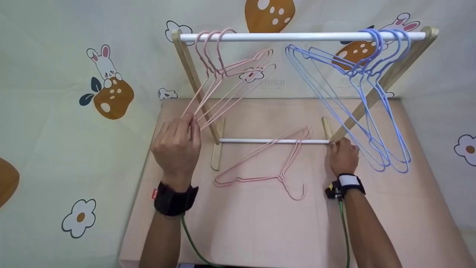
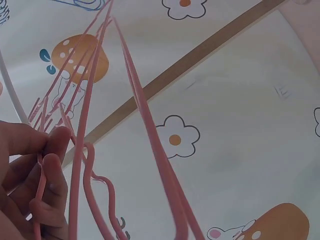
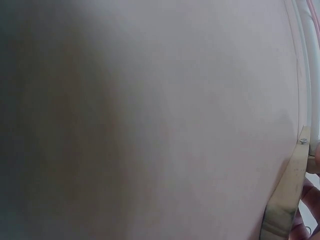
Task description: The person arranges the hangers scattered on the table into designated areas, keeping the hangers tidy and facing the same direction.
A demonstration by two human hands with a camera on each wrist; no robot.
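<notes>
Two grips need balance: the left hand (image 1: 176,144) pinching a pink hanger (image 2: 42,180) should move gently, the right hand (image 1: 344,158) clasping the rack (image 1: 275,37) low should press down.

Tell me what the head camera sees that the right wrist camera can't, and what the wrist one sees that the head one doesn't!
Only the head view shows the left hand holding pink hangers, the blue hangers and the bunny pictures.

Only the right wrist view shows a little screw in the wooden foot.

Both show the right hand, that foot and the pale pink tabletop.
</notes>
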